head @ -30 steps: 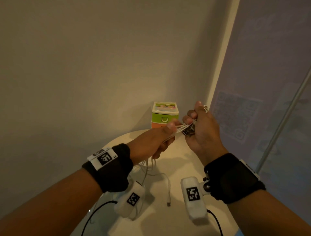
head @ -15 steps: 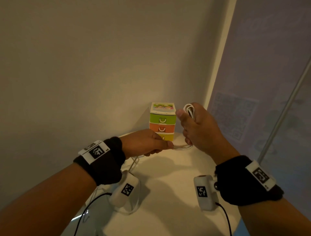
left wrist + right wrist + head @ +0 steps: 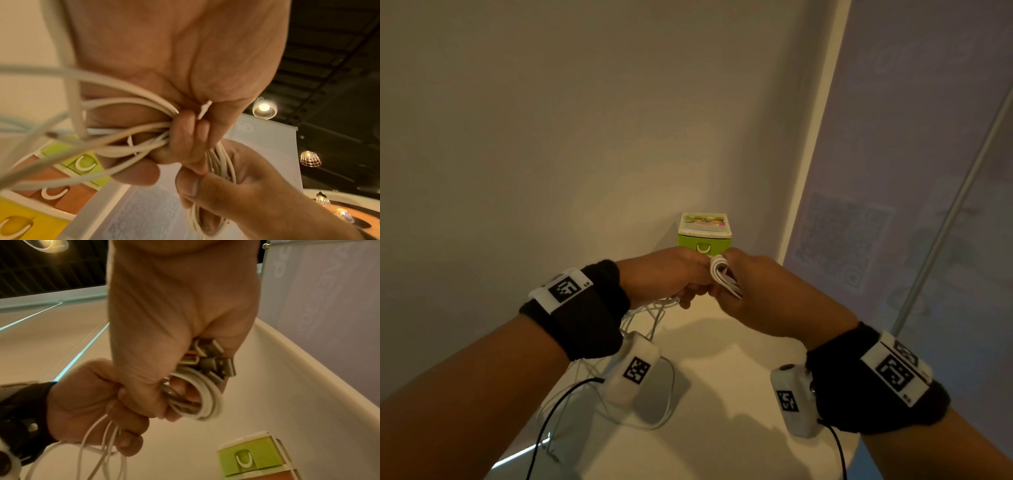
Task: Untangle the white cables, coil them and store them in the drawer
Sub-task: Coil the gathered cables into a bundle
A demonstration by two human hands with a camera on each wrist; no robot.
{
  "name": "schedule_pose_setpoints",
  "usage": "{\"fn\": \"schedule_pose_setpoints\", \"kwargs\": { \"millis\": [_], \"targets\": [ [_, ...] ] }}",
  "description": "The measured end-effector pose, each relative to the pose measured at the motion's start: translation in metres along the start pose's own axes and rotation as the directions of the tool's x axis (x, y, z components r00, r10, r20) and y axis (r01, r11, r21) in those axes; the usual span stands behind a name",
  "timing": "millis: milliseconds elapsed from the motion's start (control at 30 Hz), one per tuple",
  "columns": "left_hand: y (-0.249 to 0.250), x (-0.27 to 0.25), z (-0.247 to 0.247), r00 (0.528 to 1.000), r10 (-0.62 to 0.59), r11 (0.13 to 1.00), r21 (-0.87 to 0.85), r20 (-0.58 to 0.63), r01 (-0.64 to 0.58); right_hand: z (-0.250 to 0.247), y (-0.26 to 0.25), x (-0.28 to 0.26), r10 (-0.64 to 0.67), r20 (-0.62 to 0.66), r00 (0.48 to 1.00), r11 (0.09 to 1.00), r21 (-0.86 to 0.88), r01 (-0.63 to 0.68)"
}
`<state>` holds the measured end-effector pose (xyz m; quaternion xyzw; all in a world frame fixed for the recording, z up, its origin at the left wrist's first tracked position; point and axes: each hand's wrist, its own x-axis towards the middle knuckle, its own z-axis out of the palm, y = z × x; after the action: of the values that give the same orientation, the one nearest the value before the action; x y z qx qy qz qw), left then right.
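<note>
- While the right hand (image 3: 767,287) clenches a tight coil of white cables (image 3: 723,279) with a cluster of plugs (image 3: 211,358) bunched in its palm, the left hand (image 3: 667,274) grips the loose strands (image 3: 127,146) feeding into that coil, the two hands touching in front of the drawer unit (image 3: 703,233)
- Coiling looks partly done: several loops sit wound in the right fist, yet slack cable (image 3: 650,315) hangs from the left hand and trails onto the table (image 3: 722,359) beneath the wrist
- Untangling seems unfinished, judging by strands crossing one another in the left wrist view
- Storing is not yet begun; the green top drawer (image 3: 249,454) reads as closed, as do the orange (image 3: 57,194) and yellow (image 3: 18,224) ones below it
- The surface is a pale rounded table set into a corner, the drawer unit at its far edge
- A plain beige wall (image 3: 551,137) stands behind, a pale panel printed with a faint QR pattern (image 3: 839,240) to the right, and hanging lamps (image 3: 264,107) glow under a dark ceiling
</note>
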<state>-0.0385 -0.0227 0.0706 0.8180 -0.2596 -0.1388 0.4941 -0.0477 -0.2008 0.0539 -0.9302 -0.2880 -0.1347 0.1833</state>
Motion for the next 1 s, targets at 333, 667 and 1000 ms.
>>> {"fn": "schedule_pose_setpoints", "kwargs": {
  "millis": [333, 667, 1000],
  "targets": [
    [-0.010, -0.004, -0.009, 0.990, 0.072, 0.968, 0.250, -0.121, -0.040, 0.003, 0.022, 0.007, 0.146, -0.178, 0.973, 0.982, -0.094, -0.165],
    [-0.016, 0.002, 0.046, 0.871, 0.302, 0.921, 0.354, -0.386, -0.163, 0.034, -0.015, 0.022, 0.521, -0.184, 0.834, 0.506, 0.853, -0.127],
    [-0.009, 0.001, 0.045, 0.859, 0.378, 0.813, 0.567, -0.346, -0.130, 0.037, -0.018, 0.029, 0.515, -0.091, 0.852, 0.328, 0.940, -0.098]
  ]
}}
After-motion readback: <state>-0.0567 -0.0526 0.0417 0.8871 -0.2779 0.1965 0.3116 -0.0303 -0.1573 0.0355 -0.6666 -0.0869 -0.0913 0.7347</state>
